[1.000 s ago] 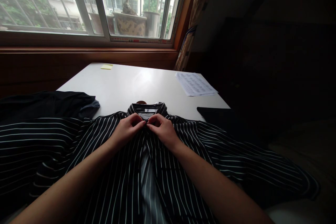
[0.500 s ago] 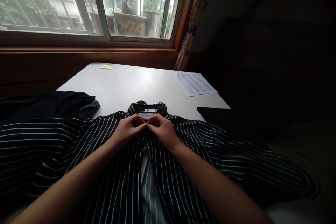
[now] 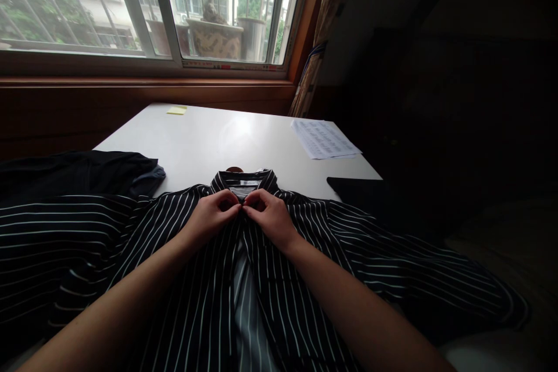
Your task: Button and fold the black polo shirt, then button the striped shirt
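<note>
A black shirt with white stripes (image 3: 196, 296) lies face up, its collar toward the window and its sleeves spread to both sides. Just below the collar, my left hand (image 3: 212, 211) pinches the front edge of the shirt between thumb and fingers. My right hand (image 3: 271, 215) pinches the opposite front edge, its fingertips almost against those of the left. Any button between them is hidden by the fingers. Lower down, the shirt front gapes and the paler inside shows. A white label (image 3: 250, 183) sits inside the collar.
The white table (image 3: 204, 139) bears a yellow sticky note (image 3: 176, 110) and printed sheets (image 3: 325, 139). Dark folded clothing (image 3: 82, 171) lies at the left, and a dark flat item (image 3: 357, 189) at the right. A brown round thing (image 3: 234, 170) shows behind the collar. Beyond stands a barred window (image 3: 218, 6).
Both hands keep their pinch at the collar. The fingertips have shifted very slightly, leaving a small gap between the hands.
</note>
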`<state>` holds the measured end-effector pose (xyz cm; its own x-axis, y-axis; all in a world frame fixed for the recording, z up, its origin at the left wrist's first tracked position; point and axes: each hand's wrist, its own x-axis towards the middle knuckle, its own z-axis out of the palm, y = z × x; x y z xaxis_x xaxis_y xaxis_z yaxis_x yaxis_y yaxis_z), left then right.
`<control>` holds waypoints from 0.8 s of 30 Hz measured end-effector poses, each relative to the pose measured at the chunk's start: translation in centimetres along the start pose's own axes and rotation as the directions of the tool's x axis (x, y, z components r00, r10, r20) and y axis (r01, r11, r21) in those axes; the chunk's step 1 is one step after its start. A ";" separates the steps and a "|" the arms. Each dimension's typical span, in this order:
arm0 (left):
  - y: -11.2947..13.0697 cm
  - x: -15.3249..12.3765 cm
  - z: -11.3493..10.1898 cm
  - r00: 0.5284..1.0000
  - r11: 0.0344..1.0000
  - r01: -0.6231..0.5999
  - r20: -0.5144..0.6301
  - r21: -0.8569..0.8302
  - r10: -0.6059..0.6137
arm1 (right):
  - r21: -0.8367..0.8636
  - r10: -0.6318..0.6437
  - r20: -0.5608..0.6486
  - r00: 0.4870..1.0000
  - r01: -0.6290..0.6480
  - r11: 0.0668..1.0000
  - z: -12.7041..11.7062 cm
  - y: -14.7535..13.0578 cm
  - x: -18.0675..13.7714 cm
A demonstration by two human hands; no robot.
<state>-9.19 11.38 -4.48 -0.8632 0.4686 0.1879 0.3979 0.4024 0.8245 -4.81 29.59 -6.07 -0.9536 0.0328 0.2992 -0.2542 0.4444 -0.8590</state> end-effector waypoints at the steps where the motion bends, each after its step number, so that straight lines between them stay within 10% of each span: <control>1: 0.0 0.0 0.0 1.000 1.000 0.000 -0.002 0.004 0.000 | 0.000 -0.001 -0.002 1.000 0.001 1.000 0.0 0.0 0.0; 24: -0.7 0.2 0.1 1.000 1.000 -0.006 -0.025 -0.027 0.005 | -0.002 -0.010 0.006 1.000 0.010 1.000 -0.1 -0.4 0.0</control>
<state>-9.59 11.27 -5.03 -0.8687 0.4507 0.2057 0.3945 0.3780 0.8376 -4.71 29.51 -5.70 -0.9521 0.0232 0.3048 -0.2630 0.4461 -0.8555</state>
